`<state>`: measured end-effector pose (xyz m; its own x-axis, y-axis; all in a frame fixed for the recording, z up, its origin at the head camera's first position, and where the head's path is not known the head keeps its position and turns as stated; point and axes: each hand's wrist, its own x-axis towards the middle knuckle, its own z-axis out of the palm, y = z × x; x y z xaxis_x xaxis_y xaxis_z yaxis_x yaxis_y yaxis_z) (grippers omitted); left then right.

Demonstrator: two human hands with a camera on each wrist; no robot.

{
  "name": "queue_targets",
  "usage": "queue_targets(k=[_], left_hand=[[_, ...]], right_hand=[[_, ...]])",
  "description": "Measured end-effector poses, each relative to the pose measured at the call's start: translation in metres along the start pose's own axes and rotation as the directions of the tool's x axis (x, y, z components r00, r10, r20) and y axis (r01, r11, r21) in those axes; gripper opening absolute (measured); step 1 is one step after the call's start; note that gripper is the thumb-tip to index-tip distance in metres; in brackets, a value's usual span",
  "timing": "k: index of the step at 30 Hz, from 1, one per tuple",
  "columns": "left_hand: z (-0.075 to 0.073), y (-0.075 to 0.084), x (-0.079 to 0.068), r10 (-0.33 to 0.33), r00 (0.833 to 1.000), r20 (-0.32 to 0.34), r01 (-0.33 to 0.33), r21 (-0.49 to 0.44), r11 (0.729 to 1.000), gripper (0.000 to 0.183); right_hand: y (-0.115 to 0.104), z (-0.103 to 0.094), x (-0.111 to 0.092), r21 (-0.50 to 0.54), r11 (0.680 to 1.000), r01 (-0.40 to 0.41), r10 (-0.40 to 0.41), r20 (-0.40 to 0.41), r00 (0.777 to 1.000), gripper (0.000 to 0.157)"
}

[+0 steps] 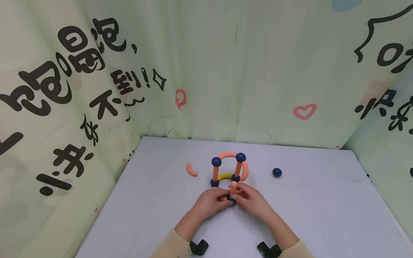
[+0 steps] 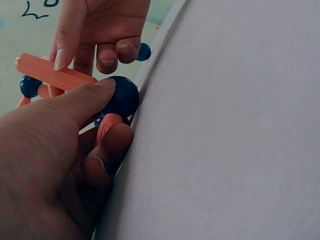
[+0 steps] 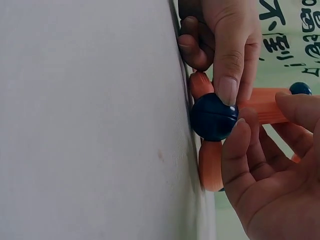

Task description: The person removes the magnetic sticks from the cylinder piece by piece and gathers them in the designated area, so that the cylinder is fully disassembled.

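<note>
At the table's middle stands a frame of navy balls (image 1: 216, 161) and orange rods (image 1: 237, 169), with a yellow curved rod (image 1: 224, 176) low at its back. My left hand (image 1: 209, 202) pinches the navy ball (image 2: 124, 97) at the near corner, its thumb on top. An orange straight rod (image 2: 55, 75) stands upright on that ball. Thumb and fingers of my right hand (image 1: 253, 202) grip this rod, with fingertips close to the ball. In the right wrist view, two more orange rods (image 3: 210, 165) meet the same ball low down. Fingers partly hide the joints.
A loose orange curved rod (image 1: 191, 170) lies left of the frame. Off to the right is a loose navy ball (image 1: 276, 172). The white table (image 1: 322, 200) ends at printed curtains (image 1: 267, 71) behind and on both sides.
</note>
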<state>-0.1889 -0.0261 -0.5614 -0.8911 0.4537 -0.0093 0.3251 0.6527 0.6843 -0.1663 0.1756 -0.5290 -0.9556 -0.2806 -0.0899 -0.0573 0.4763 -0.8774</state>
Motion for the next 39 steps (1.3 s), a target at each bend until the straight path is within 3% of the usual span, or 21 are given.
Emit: queue_targets(k=[18,27,39], left_hand=[[-0.0006,-0.0005,-0.0028,0.007,1.0,0.002,-0.007,0.013,1.0,0.036],[-0.0003,-0.0007,-0.0008,-0.006,1.0,0.003,0.006,0.038,0.999,0.038],[-0.0012,-0.0003,0.0004,0.025,1.0,0.002,-0.025,0.059,0.998,0.037]], right_hand=[[0.0057,0.0039,0.0017,-0.014,1.0,-0.001,0.0,-0.012,1.0,0.028],[0.0052,0.0025,0.0025,-0.087,0.996,0.014,-0.018,-0.052,0.998,0.025],[0.0077,-0.0009,0.0026,-0.154,0.986,0.064,-0.077,-0.079,0.994,0.018]])
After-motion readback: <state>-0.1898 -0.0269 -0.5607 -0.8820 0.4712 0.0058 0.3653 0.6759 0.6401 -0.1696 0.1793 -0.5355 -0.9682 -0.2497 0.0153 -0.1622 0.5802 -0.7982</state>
